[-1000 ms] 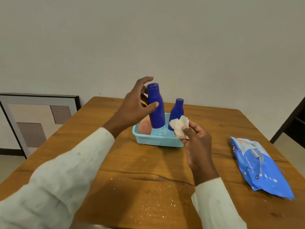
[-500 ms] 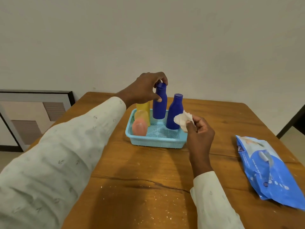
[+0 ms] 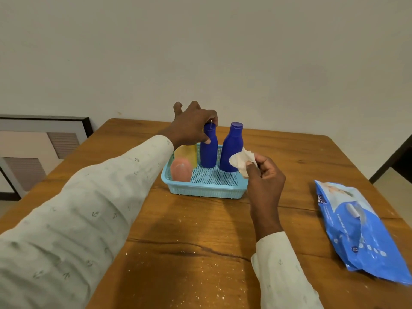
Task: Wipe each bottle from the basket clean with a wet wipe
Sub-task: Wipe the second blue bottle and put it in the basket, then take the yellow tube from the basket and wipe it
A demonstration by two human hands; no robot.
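Observation:
A light blue mesh basket (image 3: 205, 191) sits on the wooden table (image 3: 200, 253). Two dark blue bottles stand upright at its back: the left one (image 3: 209, 152) and the right one (image 3: 230, 150). A yellow bottle (image 3: 189, 152) and a pink bottle (image 3: 181, 170) fill the basket's left side. My left hand (image 3: 192, 126) grips the top of the left blue bottle, which stands in the basket. My right hand (image 3: 265, 175) pinches a crumpled white wet wipe (image 3: 242, 159) at the basket's right corner, in front of the right blue bottle.
A blue pack of wet wipes (image 3: 359, 228) lies on the table at the right. A framed picture (image 3: 40, 150) leans against the wall on the floor at the left. A dark piece of furniture (image 3: 399, 159) shows at the right edge.
My left hand carried the larger blue bottle back and set it down upright in the basket's back row. My right hand stayed by the basket with the wipe.

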